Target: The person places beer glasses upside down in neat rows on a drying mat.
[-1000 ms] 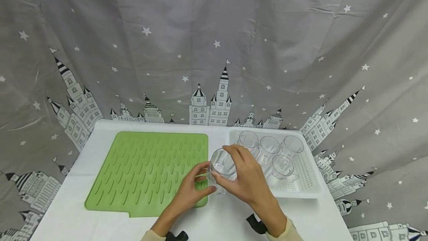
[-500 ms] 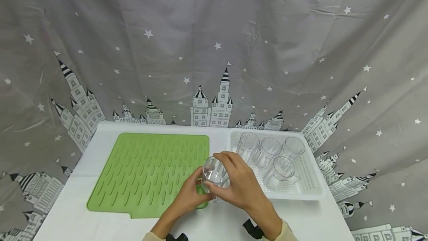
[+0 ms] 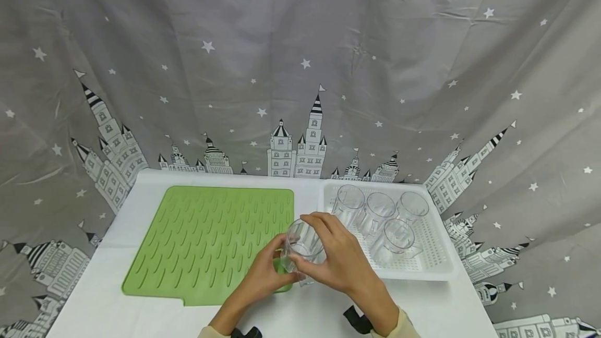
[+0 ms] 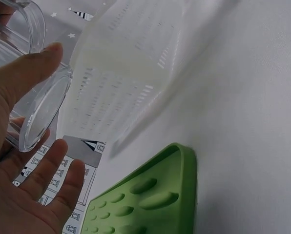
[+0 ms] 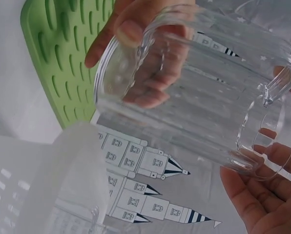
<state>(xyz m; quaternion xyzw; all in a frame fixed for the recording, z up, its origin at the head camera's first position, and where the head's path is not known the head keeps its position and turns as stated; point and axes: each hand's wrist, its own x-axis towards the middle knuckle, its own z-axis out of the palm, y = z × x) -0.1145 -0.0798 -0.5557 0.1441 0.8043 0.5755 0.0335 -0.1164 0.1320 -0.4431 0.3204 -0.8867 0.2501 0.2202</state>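
Observation:
A clear glass mug (image 3: 300, 238) is held above the white table, between the green mat and the white tray. My right hand (image 3: 341, 257) grips it at the rim end, thumb on the near side and fingers on the far side. At its base end, my left hand (image 3: 264, 274) holds it between thumb and fingers. In the left wrist view, the thumb (image 4: 40, 63) lies against the mug (image 4: 47, 114) near its base, the other fingers spread below. The right wrist view shows the mug (image 5: 199, 92) lying slantwise, its handle near the rim-side fingers.
On the left lies a green ridged drying mat (image 3: 211, 239). The white perforated tray (image 3: 436, 262) at right bears several upright clear glass mugs (image 3: 398, 236). A grey curtain (image 3: 300, 40) with stars and castles hangs behind the table (image 3: 159, 317).
Both hands have brought the mug slightly left and nearer to me, and its opening has turned more toward the camera. Over the last half second it has barely moved.

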